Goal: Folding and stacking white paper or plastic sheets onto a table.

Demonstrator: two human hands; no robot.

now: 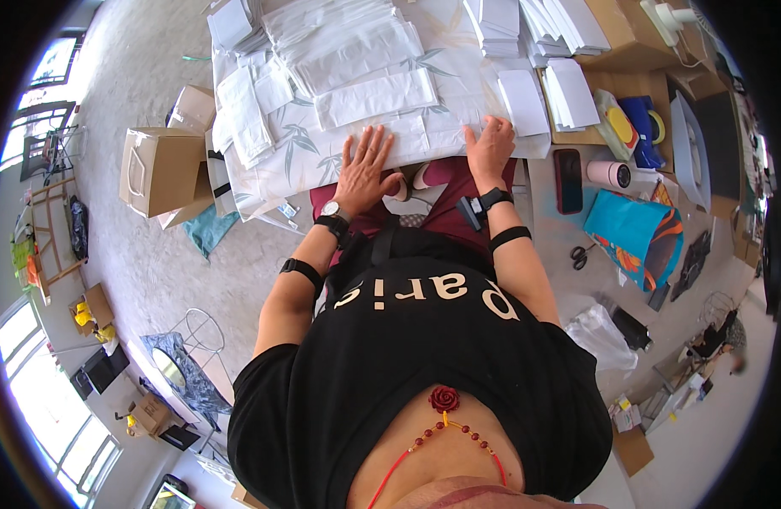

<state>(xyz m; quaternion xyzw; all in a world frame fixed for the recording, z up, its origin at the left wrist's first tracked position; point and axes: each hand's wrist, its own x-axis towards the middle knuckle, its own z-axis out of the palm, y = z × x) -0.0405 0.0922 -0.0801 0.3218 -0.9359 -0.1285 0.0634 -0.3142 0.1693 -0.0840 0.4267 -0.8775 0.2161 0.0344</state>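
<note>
My left hand (366, 171) lies flat at the near edge of the table, fingers spread on the patterned tablecloth (299, 140) and holding nothing. Just beyond its fingertips is a flat white translucent bag (377, 97). My right hand (490, 148) rests at the same edge further right, thumb apart from loosely bent fingers, with nothing seen in it. Closest to it is a white folded paper piece (523, 102) on the cloth. More flat white bags (339, 47) lie in a layered pile at the middle, with others (244, 114) at the left.
Stacks of white folded paper (570, 93) stand at the right. Beside them are a cardboard box (632, 38), a roll of yellow tape (657, 126), a phone (568, 181), a pink bottle (609, 174) and a blue bag (632, 233). Black scissors (580, 256) lie lower. Cardboard cartons (163, 170) stand left.
</note>
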